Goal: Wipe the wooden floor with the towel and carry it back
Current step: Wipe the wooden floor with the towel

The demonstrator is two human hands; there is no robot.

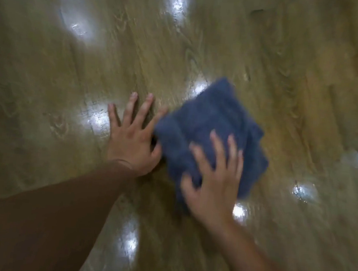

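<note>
Towel (215, 121): dark blue terry, folded into a thick, roughly four-sided pad. It lies flat on the wooden floor (69, 79), right of centre. It sits like a diamond, with one corner pointing far and slightly right. Its long axis seems to run near to far, leaning right at the far end, though blur softens the edges. Folded layers show along its right side.

Your right hand (212, 183) lies on the towel's near part, palm down, fingers spread and straight, pressing rather than clutching. Your left hand (133, 139) is flat on the floor just left of the towel, fingers splayed wide and holding nothing, with the thumb at the towel's left edge. Bright glints (96, 117) dot the glossy boards around both hands.
</note>
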